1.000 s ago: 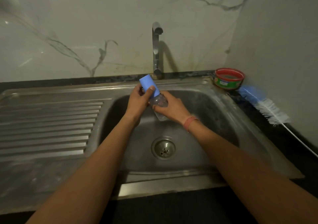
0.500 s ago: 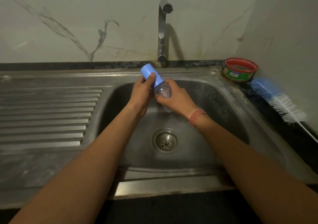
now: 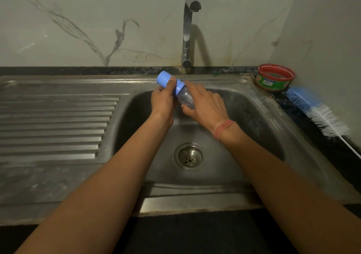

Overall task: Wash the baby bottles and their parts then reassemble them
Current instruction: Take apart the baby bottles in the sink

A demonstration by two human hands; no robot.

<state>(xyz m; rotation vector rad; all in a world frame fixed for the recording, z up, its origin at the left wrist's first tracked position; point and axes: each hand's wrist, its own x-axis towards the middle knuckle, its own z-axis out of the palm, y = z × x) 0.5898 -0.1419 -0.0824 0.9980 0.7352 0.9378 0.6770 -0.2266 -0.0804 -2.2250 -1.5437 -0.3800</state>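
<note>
A small clear baby bottle (image 3: 186,99) with a blue cap (image 3: 164,80) and blue collar is held tilted over the steel sink basin (image 3: 244,117), cap end up and to the left. My left hand (image 3: 162,101) grips the blue cap, thumb across it. My right hand (image 3: 205,105) holds the clear body from the right, fingers curled round it. The bottle's lower end is hidden behind my right hand. A blue and white bottle brush (image 3: 320,113) lies on the dark counter at the right.
The tap (image 3: 188,33) stands behind the basin, with no water running. A drain strainer (image 3: 188,157) sits in the basin floor. A ribbed drainboard (image 3: 54,126) extends left. A red-rimmed green tub (image 3: 275,77) sits at the back right corner by the wall.
The bottle and both hands stay together over the basin. My right hand has shifted its hold on the bottle's body. The camera has tilted a little downward.
</note>
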